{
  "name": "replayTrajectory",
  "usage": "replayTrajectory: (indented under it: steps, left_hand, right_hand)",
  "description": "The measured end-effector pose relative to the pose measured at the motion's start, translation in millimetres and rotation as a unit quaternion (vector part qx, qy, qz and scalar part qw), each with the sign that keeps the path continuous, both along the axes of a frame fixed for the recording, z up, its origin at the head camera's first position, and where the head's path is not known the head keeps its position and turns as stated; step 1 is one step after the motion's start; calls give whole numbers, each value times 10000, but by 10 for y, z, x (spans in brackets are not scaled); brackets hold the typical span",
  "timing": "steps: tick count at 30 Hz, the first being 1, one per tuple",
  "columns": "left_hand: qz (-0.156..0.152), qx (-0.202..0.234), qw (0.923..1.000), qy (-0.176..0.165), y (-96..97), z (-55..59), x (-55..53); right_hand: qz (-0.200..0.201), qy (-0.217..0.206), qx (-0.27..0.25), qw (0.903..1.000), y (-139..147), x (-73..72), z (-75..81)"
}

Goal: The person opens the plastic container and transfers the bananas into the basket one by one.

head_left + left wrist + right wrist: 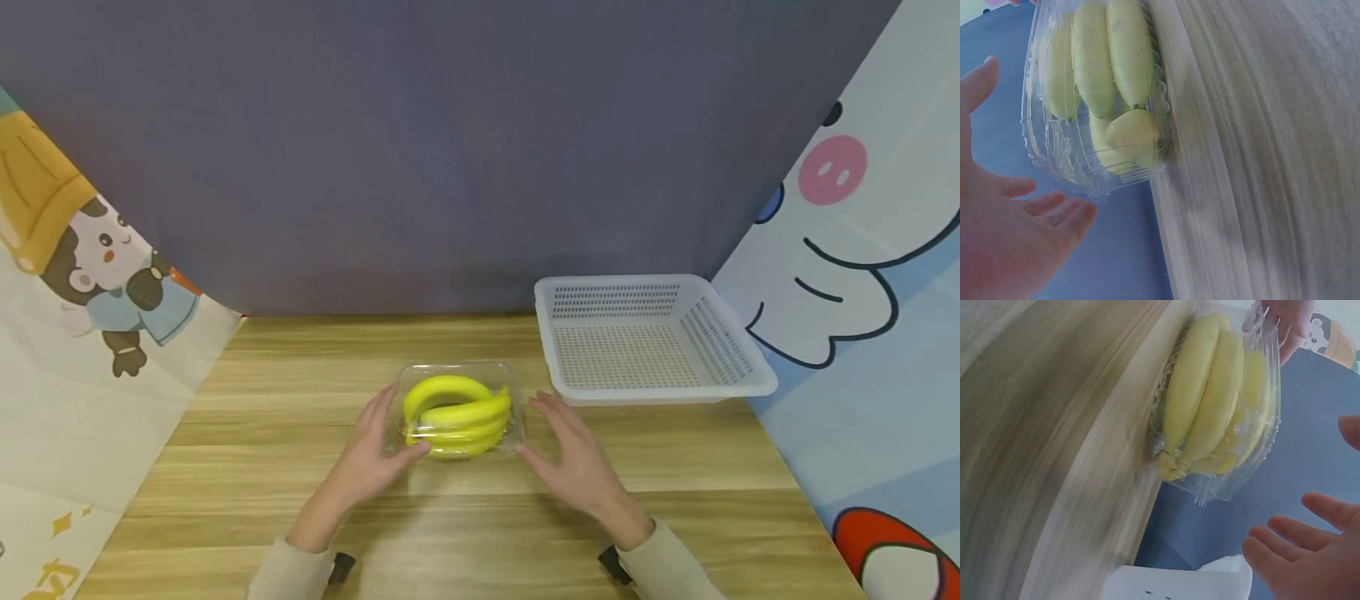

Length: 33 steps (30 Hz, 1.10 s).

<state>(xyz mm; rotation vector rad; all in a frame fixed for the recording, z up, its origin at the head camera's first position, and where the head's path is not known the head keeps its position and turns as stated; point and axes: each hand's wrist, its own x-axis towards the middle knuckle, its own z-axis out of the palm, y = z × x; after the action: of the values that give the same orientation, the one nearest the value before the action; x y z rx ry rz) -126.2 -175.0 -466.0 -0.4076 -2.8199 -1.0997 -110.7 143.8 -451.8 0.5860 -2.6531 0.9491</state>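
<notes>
A clear plastic clamshell box (517, 433) rests on the wooden table with several yellow bananas (459, 415) inside; its lid appears closed. At the box's left side is my left hand (367, 454), thumb and fingers spread, with the fingertips right by its edge. On the other side my right hand (573, 458) is spread too, its thumb close to the near right corner. The right wrist view shows the right fingers (1279, 544) straight and apart from the box. Both wrist views show the bananas (1094, 62) through the clear walls.
A white perforated plastic basket (660, 392) stands at the back right of the table (300, 367), just beyond my right hand. A dark grey wall panel (450, 150) rises behind the table, and cartoon-printed sheets (862, 275) line both sides.
</notes>
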Motion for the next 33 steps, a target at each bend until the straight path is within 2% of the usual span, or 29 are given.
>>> replayTrajectory:
  steps: [8,20,33]
  left_hand:
    - [24,149,9995,-293,26,-36,4]
    - [29,227,9986,-481,35,-64,-45]
    - [-144,466,9967,-650,-6,-81,-85]
  right_hand:
    - [96,-87,-48,9999,-67,-32,-58]
    - [166,-296,-82,9994,-173,-110,-118]
    - [327,-18,366,9988,-233,-250,-206]
